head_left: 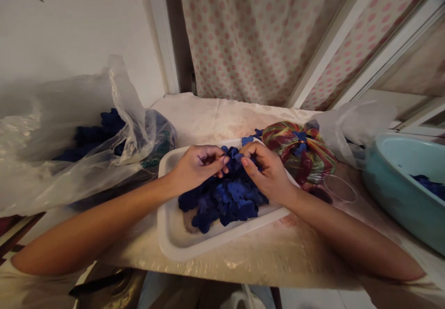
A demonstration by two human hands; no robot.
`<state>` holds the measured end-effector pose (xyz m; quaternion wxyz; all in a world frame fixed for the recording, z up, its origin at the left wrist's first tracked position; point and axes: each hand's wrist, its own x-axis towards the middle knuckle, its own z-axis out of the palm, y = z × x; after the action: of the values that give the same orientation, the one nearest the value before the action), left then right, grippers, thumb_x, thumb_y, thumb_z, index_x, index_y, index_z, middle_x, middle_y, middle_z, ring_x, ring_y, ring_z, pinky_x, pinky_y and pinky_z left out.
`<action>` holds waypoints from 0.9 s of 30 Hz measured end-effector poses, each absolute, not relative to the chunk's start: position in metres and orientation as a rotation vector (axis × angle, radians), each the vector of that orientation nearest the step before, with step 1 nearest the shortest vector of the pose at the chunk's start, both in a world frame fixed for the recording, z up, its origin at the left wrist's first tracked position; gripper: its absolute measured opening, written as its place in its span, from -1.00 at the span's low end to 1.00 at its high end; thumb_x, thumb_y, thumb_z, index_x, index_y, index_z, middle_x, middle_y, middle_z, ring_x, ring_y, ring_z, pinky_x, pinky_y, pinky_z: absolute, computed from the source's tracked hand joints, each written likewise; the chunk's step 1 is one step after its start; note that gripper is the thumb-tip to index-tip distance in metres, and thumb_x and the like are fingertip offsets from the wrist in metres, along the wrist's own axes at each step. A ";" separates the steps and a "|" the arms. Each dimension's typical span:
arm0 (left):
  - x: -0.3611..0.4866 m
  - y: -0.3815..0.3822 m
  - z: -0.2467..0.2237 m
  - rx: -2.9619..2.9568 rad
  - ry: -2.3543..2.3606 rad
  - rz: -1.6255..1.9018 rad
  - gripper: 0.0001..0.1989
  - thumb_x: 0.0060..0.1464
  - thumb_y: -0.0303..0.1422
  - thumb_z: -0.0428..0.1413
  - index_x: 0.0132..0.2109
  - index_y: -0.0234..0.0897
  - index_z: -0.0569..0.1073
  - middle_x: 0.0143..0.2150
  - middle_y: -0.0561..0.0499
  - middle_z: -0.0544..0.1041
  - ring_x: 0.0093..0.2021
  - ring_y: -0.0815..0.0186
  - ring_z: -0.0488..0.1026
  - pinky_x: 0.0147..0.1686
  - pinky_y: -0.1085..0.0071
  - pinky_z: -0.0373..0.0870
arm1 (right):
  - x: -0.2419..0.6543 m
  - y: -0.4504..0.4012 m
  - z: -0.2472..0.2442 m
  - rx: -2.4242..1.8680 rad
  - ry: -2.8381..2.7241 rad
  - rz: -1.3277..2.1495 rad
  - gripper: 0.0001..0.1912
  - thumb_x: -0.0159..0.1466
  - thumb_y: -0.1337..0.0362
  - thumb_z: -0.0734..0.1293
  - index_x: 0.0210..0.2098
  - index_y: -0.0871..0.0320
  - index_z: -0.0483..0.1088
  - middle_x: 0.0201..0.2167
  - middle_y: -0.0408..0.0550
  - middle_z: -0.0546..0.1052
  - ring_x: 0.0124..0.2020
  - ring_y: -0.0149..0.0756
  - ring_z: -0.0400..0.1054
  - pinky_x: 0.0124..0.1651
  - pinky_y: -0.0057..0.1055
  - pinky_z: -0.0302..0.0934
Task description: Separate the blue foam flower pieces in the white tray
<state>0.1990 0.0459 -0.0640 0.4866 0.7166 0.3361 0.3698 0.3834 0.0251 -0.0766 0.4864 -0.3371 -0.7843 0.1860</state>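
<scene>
The left hand (198, 167) and right hand (267, 170), fingers curled closed, pinch into a heap of dark blue flower-shaped pieces (222, 202) lying beneath them in a white tray (167, 221), with a teal basin (392, 193) well beyond the right hand

your left hand (198, 167) and right hand (266, 170) touch dark blue flower-shaped pieces (225, 197) heaped in a white foam tray (165, 221). a knotted multicoloured plastic bag (299, 153) sits just beside the tray; a teal basin (389, 202) holds more blue pieces (429, 186) to your right.
</scene>
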 end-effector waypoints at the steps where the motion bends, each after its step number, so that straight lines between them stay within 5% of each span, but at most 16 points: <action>1: 0.198 0.047 -0.064 1.734 0.839 0.927 -0.81 0.03 -0.35 0.09 -0.48 -0.36 0.40 -0.58 0.08 0.44 -0.60 0.51 0.35 -0.57 0.62 0.30 | 0.384 0.026 -0.078 -0.843 -1.854 0.458 -0.89 0.26 0.34 0.19 -0.42 0.14 0.17 -0.49 -0.19 0.26 -0.45 -0.45 0.16 -0.36 -0.46 0.10; 7: 0.196 0.053 -0.067 1.659 0.937 1.046 -0.77 0.08 -0.30 0.06 -0.47 -0.35 0.37 -0.60 0.11 0.38 -0.62 0.53 0.30 -0.61 0.62 0.25 | 0.387 0.034 -0.079 -0.987 -1.535 0.378 -0.83 0.19 0.35 0.23 -0.49 0.12 0.11 -0.54 -0.21 0.19 -0.51 -0.45 0.09 -0.42 -0.46 0.06; 13: 0.196 0.050 -0.067 1.826 0.834 0.856 -0.73 0.11 -0.29 0.03 -0.48 -0.34 0.38 -0.58 0.10 0.38 -0.61 0.52 0.29 -0.60 0.62 0.23 | 0.385 0.032 -0.077 -0.935 -1.718 0.395 -0.89 0.21 0.26 0.25 -0.29 0.13 0.22 -0.36 -0.11 0.35 -0.33 -0.37 0.25 -0.25 -0.40 0.17; 22: 0.198 0.045 -0.067 1.863 0.695 0.883 -0.75 0.14 -0.28 -0.01 -0.42 -0.33 0.40 -0.56 0.09 0.36 -0.58 0.49 0.30 -0.57 0.60 0.27 | 0.385 0.029 -0.076 -0.879 -1.877 0.459 -0.88 0.25 0.24 0.25 -0.34 0.14 0.36 -0.43 -0.15 0.46 -0.38 -0.42 0.32 -0.30 -0.46 0.20; 27: 0.194 0.050 -0.070 2.122 0.631 1.170 -0.87 0.07 -0.34 0.10 -0.36 -0.32 0.46 -0.36 0.00 0.40 -0.38 0.42 0.37 -0.35 0.51 0.35 | 0.386 0.031 -0.072 -0.845 -1.849 0.700 -0.77 0.26 0.17 0.23 -0.45 0.17 0.35 -0.54 -0.19 0.40 -0.50 -0.47 0.26 -0.43 -0.52 0.14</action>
<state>0.1938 0.0504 -0.0701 0.3133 0.8047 0.2394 0.4438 0.3861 0.0313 -0.0719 0.4756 -0.3455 -0.7566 0.2864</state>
